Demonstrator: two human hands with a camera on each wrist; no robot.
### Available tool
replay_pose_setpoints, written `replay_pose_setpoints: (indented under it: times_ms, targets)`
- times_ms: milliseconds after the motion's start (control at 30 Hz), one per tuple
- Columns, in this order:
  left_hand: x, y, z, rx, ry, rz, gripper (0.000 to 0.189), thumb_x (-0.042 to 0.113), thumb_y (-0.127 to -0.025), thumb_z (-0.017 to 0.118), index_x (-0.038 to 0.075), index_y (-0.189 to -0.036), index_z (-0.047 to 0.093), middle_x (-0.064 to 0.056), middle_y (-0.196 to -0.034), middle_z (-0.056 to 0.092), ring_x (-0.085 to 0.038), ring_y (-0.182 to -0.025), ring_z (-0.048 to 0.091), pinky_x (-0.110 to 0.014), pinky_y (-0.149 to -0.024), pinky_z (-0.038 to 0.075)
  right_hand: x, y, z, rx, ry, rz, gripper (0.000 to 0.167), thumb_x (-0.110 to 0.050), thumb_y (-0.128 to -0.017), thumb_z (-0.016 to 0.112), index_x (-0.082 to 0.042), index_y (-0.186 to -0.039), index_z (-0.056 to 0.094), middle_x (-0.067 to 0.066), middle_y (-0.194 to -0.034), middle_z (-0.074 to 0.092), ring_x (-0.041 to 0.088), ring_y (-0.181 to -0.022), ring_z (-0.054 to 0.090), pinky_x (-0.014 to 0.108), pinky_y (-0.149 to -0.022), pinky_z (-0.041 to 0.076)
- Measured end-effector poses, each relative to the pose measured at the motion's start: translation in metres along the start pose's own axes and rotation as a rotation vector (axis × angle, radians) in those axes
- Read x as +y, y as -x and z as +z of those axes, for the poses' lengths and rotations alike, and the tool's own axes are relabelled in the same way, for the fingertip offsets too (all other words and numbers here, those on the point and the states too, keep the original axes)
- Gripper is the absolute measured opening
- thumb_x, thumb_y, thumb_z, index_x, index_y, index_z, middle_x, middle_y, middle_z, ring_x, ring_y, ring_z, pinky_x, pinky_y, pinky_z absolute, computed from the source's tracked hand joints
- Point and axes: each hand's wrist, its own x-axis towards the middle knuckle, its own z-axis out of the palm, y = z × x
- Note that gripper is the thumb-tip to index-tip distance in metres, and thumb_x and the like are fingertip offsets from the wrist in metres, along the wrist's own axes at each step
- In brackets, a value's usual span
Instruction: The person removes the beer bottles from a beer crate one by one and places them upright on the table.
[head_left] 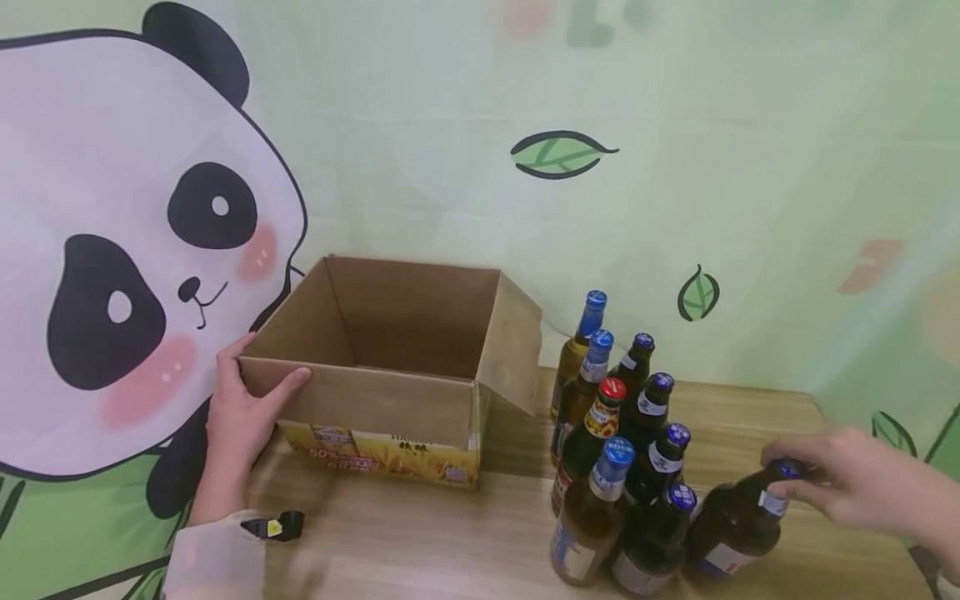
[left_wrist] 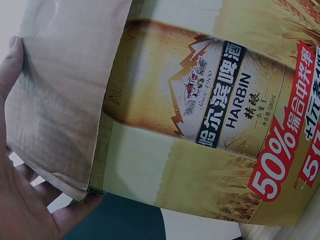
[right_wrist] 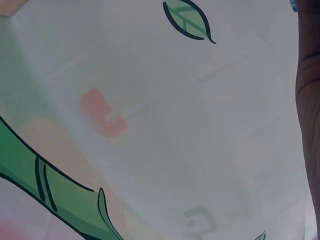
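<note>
An open cardboard box stands on the table in the head view, its right flap folded outward. My left hand grips its near left corner, thumb on the front and fingers round the side. The left wrist view shows that hand on the brown flap above the printed beer picture. At the right, my right hand pinches the neck of a dark brown beer bottle just under its blue cap. This bottle tilts to the right, beside the other bottles. In the right wrist view only a dark strip of the hand shows.
Several capped beer bottles stand close together in two rows right of the box, one with a red cap. The wooden table ends against a green cloth backdrop with a printed panda.
</note>
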Motion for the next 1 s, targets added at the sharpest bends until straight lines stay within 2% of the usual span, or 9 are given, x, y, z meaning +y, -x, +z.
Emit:
replay_pose_setpoints:
  times_ms: [333, 567, 667, 800, 900, 1000]
  targets:
    - [-0.002, -0.001, -0.001, 0.002, -0.003, 0.001, 0.101, 0.059, -0.081, 0.078, 0.036, -0.158, 0.017, -0.016, -0.156, 0.037, -0.043, -0.137, 0.038, -0.071, -0.107, 0.028, 0.0, 0.006, 0.029, 0.047, -0.069, -0.059, 0.022, -0.012, -0.08, 0.084, -0.015, -0.097, 0.07, -0.01, -0.085, 0.071, -0.003, -0.073, 0.064, 0.01, -0.058, 0.049]
    - [-0.005, 0.0, -0.003, -0.02, -0.014, -0.021, 0.102, 0.06, -0.081, 0.076, 0.035, -0.159, 0.015, -0.016, -0.157, 0.034, -0.045, -0.138, 0.037, -0.072, -0.107, 0.027, -0.013, 0.008, 0.037, 0.044, -0.061, -0.045, 0.021, -0.016, -0.081, 0.084, -0.016, -0.098, 0.071, -0.015, -0.087, 0.071, -0.003, -0.073, 0.064, 0.01, -0.056, 0.048]
    - [-0.006, 0.0, -0.005, -0.015, -0.01, -0.02, 0.102, 0.059, -0.081, 0.077, 0.037, -0.159, 0.014, -0.015, -0.158, 0.034, -0.044, -0.138, 0.037, -0.071, -0.108, 0.028, -0.02, 0.004, 0.038, 0.068, -0.072, -0.069, 0.022, -0.015, -0.08, 0.084, -0.017, -0.097, 0.07, -0.017, -0.086, 0.07, -0.005, -0.072, 0.063, 0.01, -0.055, 0.047]
    - [-0.004, -0.007, -0.006, -0.003, -0.005, 0.017, 0.1, 0.057, -0.084, 0.076, 0.039, -0.159, 0.013, -0.016, -0.157, 0.034, -0.044, -0.136, 0.039, -0.07, -0.106, 0.031, -0.021, -0.004, 0.038, 0.138, -0.029, -0.086, 0.029, -0.014, -0.076, 0.087, -0.019, -0.099, 0.07, -0.014, -0.086, 0.071, -0.004, -0.073, 0.065, 0.01, -0.058, 0.049]
    - [-0.003, -0.01, -0.008, -0.007, -0.027, 0.068, 0.099, 0.055, -0.086, 0.074, 0.039, -0.16, 0.01, -0.018, -0.158, 0.032, -0.045, -0.135, 0.039, -0.07, -0.105, 0.032, -0.02, -0.006, 0.039, 0.169, 0.007, -0.037, 0.034, -0.015, -0.074, 0.089, -0.02, -0.104, 0.072, -0.009, -0.091, 0.074, 0.0, -0.079, 0.068, 0.009, -0.063, 0.05]
    - [-0.002, -0.006, -0.01, -0.012, -0.077, 0.129, 0.1, 0.052, -0.089, 0.072, 0.034, -0.162, 0.005, -0.019, -0.161, 0.026, -0.046, -0.139, 0.034, -0.071, -0.107, 0.03, -0.019, -0.004, 0.044, 0.195, 0.005, 0.017, 0.038, -0.015, -0.073, 0.09, -0.019, -0.107, 0.073, -0.007, -0.096, 0.075, 0.003, -0.083, 0.07, 0.009, -0.068, 0.051]
